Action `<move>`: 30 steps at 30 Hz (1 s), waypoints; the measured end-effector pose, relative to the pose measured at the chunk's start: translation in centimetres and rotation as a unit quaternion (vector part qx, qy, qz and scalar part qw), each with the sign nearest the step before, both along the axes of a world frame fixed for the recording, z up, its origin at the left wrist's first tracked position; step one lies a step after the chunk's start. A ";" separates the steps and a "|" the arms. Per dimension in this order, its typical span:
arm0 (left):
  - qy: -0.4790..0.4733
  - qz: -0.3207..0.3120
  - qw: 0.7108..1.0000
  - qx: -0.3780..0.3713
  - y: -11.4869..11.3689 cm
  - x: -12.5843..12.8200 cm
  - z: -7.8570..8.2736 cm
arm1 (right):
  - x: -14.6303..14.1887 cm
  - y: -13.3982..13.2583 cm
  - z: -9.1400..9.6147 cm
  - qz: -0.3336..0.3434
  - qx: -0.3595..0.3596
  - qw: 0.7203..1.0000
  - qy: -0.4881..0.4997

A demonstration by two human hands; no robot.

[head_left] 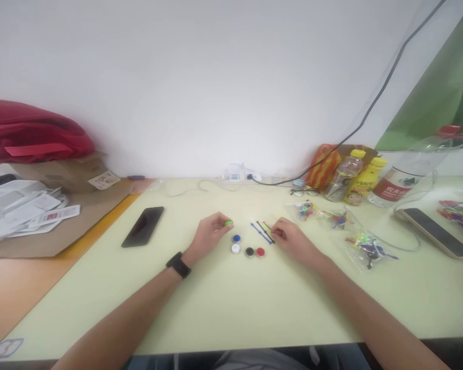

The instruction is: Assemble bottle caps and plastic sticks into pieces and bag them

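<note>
My left hand (208,235), with a black watch on the wrist, pinches a small green round piece (228,223) just above the pale green table (224,303). My right hand (291,237) is closed on the ends of several thin coloured sticks (263,230) (blue, black, red) that fan out to the left on the table. Between the hands lie a blue round piece (236,238), a white one (235,248), a black one (249,252) and a red one (260,252).
A black phone (143,226) lies left of my hands. Clear bags of coloured parts (364,246) sit to the right, another phone (435,232) beyond. Bottles (345,177) and a cable stand along the wall. Papers and cardboard (42,210) fill the left.
</note>
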State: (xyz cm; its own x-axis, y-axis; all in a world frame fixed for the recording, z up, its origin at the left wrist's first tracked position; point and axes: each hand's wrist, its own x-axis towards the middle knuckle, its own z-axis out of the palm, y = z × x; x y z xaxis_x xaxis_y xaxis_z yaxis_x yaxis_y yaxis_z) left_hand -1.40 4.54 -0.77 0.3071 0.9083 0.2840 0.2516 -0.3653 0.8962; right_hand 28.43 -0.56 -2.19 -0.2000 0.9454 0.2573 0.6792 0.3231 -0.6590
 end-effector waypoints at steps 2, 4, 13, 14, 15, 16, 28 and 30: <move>-0.011 0.000 1.000 0.001 -0.1 0.1 0.1 | 0.0 0.0 0.0 0.002 -0.002 1.000 0.001; -0.025 -0.004 1.000 -0.004 -0.2 0.1 0.0 | -0.1 0.0 0.1 0.012 -0.007 1.000 0.006; -0.047 -0.017 0.999 -0.015 -0.7 0.3 0.1 | -0.3 0.0 0.2 0.022 0.009 1.000 0.003; -0.041 -0.014 0.999 -0.012 -0.7 0.4 0.1 | -0.2 0.0 0.2 0.018 0.015 1.000 0.002; -0.036 -0.011 0.999 -0.011 -0.8 0.4 0.1 | -0.2 -0.1 0.3 0.012 0.017 1.000 0.002; -0.034 -0.009 0.999 -0.010 -0.8 0.5 0.0 | -0.2 -0.1 0.4 0.008 0.015 1.000 0.006; -0.029 -0.014 0.999 -0.003 -1.3 0.8 0.1 | -0.8 0.0 0.7 -0.013 0.031 0.988 0.148; -0.034 -0.019 0.999 -0.002 -1.2 0.9 -0.1 | -1.2 -0.2 1.2 0.000 0.028 0.985 0.169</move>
State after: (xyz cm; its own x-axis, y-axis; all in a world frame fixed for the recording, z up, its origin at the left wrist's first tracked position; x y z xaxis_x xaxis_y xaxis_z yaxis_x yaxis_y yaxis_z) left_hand -0.55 3.39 -0.86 0.3216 0.8977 0.3012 0.1764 -0.3694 0.9124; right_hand 27.24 -0.81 -0.97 -0.0937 0.9277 0.3614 0.4244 0.3655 -0.8284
